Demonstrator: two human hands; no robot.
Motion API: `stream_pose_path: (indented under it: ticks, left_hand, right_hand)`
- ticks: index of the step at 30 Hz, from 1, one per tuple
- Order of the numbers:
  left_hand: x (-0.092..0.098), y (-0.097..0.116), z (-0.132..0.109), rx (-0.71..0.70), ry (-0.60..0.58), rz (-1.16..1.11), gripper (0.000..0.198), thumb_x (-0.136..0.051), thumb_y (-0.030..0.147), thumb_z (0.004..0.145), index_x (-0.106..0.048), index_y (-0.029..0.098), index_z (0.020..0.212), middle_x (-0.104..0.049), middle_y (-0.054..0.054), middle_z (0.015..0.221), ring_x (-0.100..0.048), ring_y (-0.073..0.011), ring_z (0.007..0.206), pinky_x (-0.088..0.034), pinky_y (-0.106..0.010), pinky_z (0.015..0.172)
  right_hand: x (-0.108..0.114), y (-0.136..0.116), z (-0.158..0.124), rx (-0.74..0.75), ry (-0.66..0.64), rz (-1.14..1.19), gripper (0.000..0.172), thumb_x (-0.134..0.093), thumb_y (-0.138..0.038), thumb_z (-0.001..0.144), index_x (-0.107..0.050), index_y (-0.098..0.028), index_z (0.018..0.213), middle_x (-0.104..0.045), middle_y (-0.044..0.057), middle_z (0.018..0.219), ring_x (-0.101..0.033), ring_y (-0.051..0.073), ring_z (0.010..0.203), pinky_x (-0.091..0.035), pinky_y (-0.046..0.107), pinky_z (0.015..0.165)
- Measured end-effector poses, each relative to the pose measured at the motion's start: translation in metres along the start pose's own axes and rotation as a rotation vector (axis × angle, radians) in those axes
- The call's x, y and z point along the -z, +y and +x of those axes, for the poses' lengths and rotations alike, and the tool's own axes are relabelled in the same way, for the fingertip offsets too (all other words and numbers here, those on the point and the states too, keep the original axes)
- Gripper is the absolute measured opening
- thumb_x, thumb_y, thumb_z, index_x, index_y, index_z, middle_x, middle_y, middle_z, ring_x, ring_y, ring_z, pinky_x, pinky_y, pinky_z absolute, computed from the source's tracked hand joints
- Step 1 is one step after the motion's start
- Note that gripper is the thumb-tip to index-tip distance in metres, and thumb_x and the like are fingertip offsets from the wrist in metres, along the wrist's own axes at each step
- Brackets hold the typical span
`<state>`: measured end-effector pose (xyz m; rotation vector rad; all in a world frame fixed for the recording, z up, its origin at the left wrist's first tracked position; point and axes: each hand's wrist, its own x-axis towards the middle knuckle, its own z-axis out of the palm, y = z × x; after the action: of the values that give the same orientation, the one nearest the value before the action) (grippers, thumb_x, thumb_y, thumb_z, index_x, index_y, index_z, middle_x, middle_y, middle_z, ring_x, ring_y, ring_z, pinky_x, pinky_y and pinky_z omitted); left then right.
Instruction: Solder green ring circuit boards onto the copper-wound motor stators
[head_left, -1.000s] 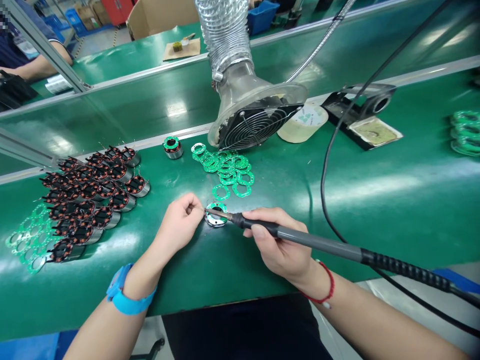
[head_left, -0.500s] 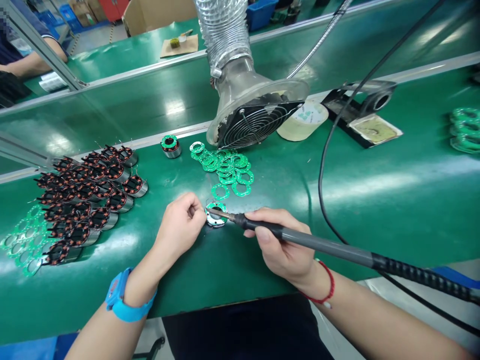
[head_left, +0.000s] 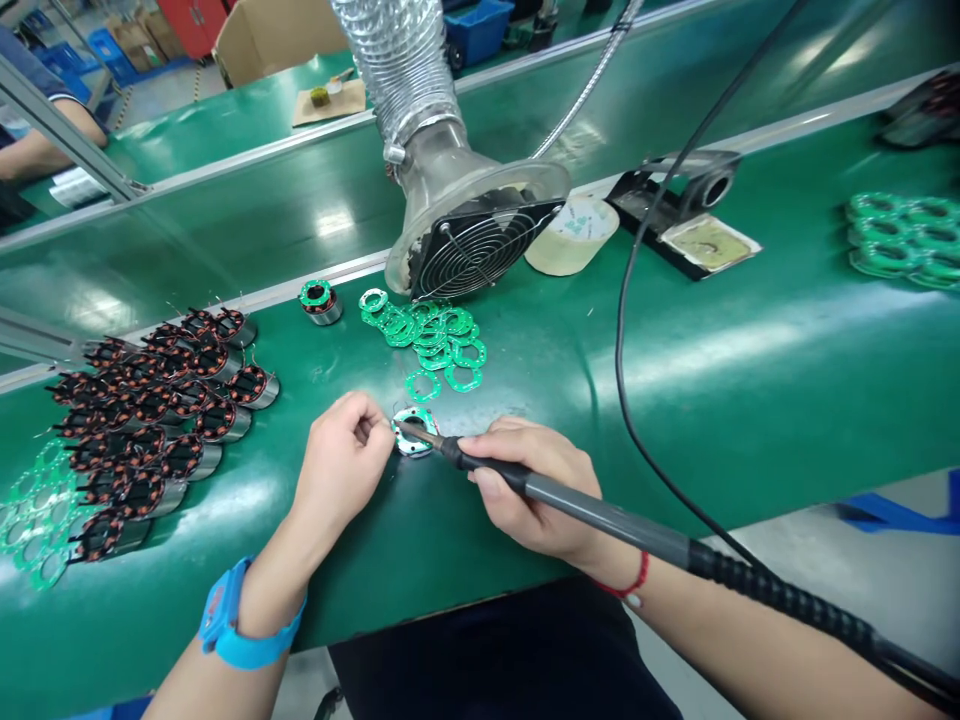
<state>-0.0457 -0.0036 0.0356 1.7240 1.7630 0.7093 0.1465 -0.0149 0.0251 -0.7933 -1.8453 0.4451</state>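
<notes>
A motor stator topped with a green-and-white ring circuit board sits on the bench between my hands. My right hand grips a soldering iron by its dark sleeve, and the iron's tip reaches across the ring to its left side. Whether the tip touches the board cannot be made out. At the stator's left edge, my left hand is closed in a pinch; what lies between its fingertips is too small to see. Just beyond the stator lies a pile of loose green ring boards.
Rows of copper-wound stators stand at left, beside more ring boards. A fume extractor hood hangs over the back. Behind are a tape roll, an iron stand and one board-topped stator. The black cable loops at right.
The whole scene has shifted left in view as the head turned slightly right. The iron stays angled over the ring board, its tip still by my left fingertips.
</notes>
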Motion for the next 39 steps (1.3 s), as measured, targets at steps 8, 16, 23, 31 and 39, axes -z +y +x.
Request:
stream_pose_path:
  ticks: [8,16,23,31,39]
  left_hand:
    - [0.001,-0.004,0.001,0.038,-0.034,-0.106,0.013,-0.046,0.02,0.073,-0.045,0.019,0.061,-0.039,0.006,0.058,-0.037,-0.0092,0.055,-0.028,-0.023,0.053]
    - [-0.001,-0.002,0.004,0.012,-0.023,-0.03,0.013,-0.046,0.018,0.073,-0.044,0.019,0.06,-0.04,0.005,0.058,-0.037,-0.0091,0.054,-0.028,-0.023,0.053]
    - [0.0,-0.002,0.002,-0.027,-0.017,0.023,0.013,-0.045,0.016,0.073,-0.043,0.019,0.06,-0.04,0.005,0.058,-0.037,-0.0094,0.054,-0.028,-0.022,0.053]
    - [0.001,0.001,0.004,-0.027,-0.023,0.016,0.015,-0.045,0.017,0.073,-0.04,0.019,0.059,-0.038,0.006,0.058,-0.037,-0.0097,0.054,-0.029,-0.022,0.054]
    - [0.01,-0.006,-0.002,0.024,-0.267,-0.171,0.019,-0.051,0.024,0.08,-0.054,0.019,0.098,-0.058,-0.001,0.088,-0.052,-0.0125,0.072,-0.043,-0.025,0.067]
  right_hand:
    - [-0.002,0.003,-0.002,0.034,0.02,0.022,0.011,-0.052,-0.017,0.083,-0.058,-0.019,0.093,-0.065,0.0,0.062,-0.057,0.013,0.05,-0.049,0.028,0.051]
    - [-0.003,0.008,-0.002,-0.042,0.064,0.016,0.031,-0.051,-0.018,0.09,-0.051,-0.022,0.121,-0.073,0.005,0.089,-0.068,0.016,0.073,-0.052,0.032,0.065]
    - [-0.016,0.012,0.001,-0.065,-0.177,-0.069,0.032,-0.05,-0.015,0.088,-0.05,-0.019,0.12,-0.072,0.007,0.1,-0.064,0.02,0.091,-0.05,0.038,0.079]
    - [-0.027,0.013,0.002,-0.081,-0.384,-0.097,0.053,-0.044,-0.005,0.077,-0.043,-0.015,0.129,-0.063,0.012,0.114,-0.054,0.023,0.106,-0.046,0.044,0.093]
    - [-0.021,0.022,0.001,-0.098,-0.25,-0.252,0.045,-0.059,-0.021,0.084,-0.043,-0.015,0.126,-0.062,0.013,0.105,-0.057,0.027,0.093,-0.05,0.046,0.083]
